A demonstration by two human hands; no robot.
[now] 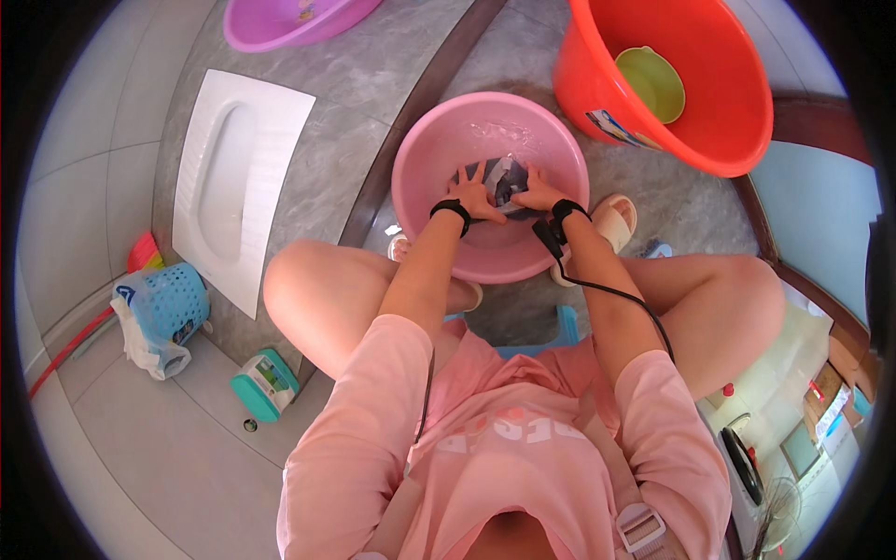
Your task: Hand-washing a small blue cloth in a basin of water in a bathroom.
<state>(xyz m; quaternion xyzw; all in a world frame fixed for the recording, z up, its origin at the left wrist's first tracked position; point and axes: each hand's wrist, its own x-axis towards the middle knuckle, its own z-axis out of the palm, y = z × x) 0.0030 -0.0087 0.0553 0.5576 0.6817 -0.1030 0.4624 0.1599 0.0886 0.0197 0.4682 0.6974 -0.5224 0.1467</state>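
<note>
A pink plastic basin (420,147) holding water stands on the floor between my feet. In it lies a wet dark grey cloth (505,175) with a pale patch; what kind of item it is cannot be told. My left hand (476,194) rests on the cloth's left side, fingers spread. On the opposite side, my right hand (539,190) touches the cloth with thumb and fingers apart. Each wrist wears a black strap, and a black cable (616,290) runs along my right forearm from a small black device.
A large red tub (584,84) with a green scoop (654,84) stands beyond the basin. To the left are a raised ledge with a white squat toilet (231,189), a purple basin (280,35), a blue perforated bin (178,297) and a teal-lidded box (264,385). A blue stool (567,329) is under me.
</note>
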